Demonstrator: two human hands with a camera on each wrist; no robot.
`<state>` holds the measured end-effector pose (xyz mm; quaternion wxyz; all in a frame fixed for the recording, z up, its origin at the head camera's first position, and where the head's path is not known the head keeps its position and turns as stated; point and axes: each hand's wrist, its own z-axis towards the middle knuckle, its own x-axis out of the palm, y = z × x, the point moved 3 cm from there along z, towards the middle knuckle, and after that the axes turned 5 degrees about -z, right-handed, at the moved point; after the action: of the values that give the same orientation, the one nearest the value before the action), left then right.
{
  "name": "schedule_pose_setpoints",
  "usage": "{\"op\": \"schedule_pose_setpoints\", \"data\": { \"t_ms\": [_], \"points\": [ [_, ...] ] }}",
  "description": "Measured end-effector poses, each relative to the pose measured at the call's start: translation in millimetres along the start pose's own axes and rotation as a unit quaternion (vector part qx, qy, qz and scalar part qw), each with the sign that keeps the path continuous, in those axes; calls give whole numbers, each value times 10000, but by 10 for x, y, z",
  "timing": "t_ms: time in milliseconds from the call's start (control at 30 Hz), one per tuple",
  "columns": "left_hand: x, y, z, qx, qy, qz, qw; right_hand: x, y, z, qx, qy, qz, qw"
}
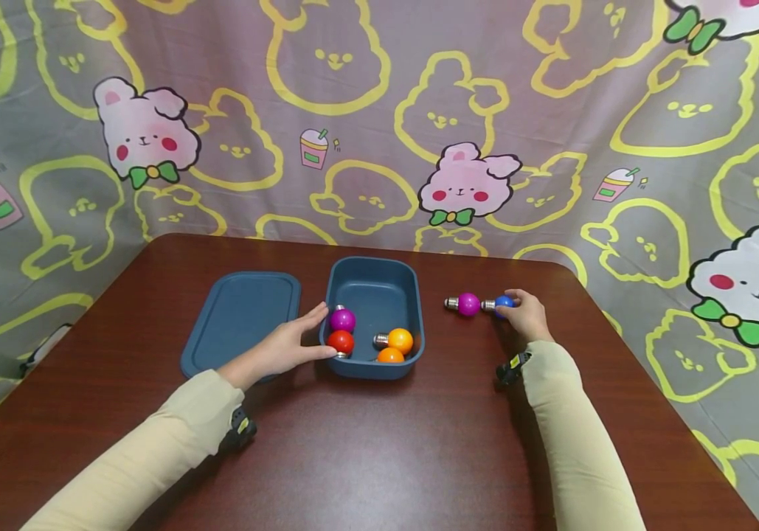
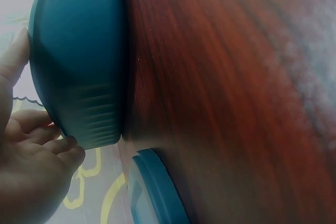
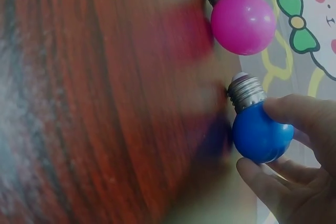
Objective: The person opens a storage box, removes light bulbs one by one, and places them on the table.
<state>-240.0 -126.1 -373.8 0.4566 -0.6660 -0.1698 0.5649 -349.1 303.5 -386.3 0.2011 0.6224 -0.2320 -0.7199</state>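
My left hand [image 1: 286, 341] spreads along the left side of a blue-grey box [image 1: 378, 269], its thumb and fingertips right at the rim. In the left wrist view the box's outer wall [image 2: 79, 51] shows beside that hand. Inside the box lie a purple bulb [image 1: 342, 319], a red bulb [image 1: 341, 342], a yellow-orange bulb [image 1: 400, 341] and an orange bulb [image 1: 390, 355]. Farther right, my right hand [image 1: 527, 316] pinches a blue light bulb [image 3: 261, 132] by its round glass between thumb and fingers. Its silver screw base points toward a magenta bulb [image 3: 244, 23] lying on the table.
A flat blue-grey lid [image 1: 246, 313] lies on the dark wooden table [image 1: 352, 457], left of the box. Behind the table's far edge hangs a patterned cloth [image 1: 379, 133] with cartoon rabbits.
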Motion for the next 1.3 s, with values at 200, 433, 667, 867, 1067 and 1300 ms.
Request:
{"op": "schedule_pose_setpoints", "data": {
  "t_ms": [200,433,667,867,1067,1300],
  "points": [
    [-5,0,-2,42,-24,42,10000,-6,-15,12,-96,75,-18,9999],
    [-6,3,3,13,-19,33,10000,-33,19,-2,-129,132,-3,9998],
    [-4,0,5,-12,-25,57,10000,-60,49,-23,-162,142,-3,9998],
    [0,-3,12,-40,-27,67,10000,-110,69,-40,-238,149,52,9996],
    [-1,0,8,12,-25,53,10000,-249,117,-56,-142,270,48,9995],
    [-6,13,4,19,-19,93,10000,-434,271,-72,-368,14,112,9993]
  ]
}}
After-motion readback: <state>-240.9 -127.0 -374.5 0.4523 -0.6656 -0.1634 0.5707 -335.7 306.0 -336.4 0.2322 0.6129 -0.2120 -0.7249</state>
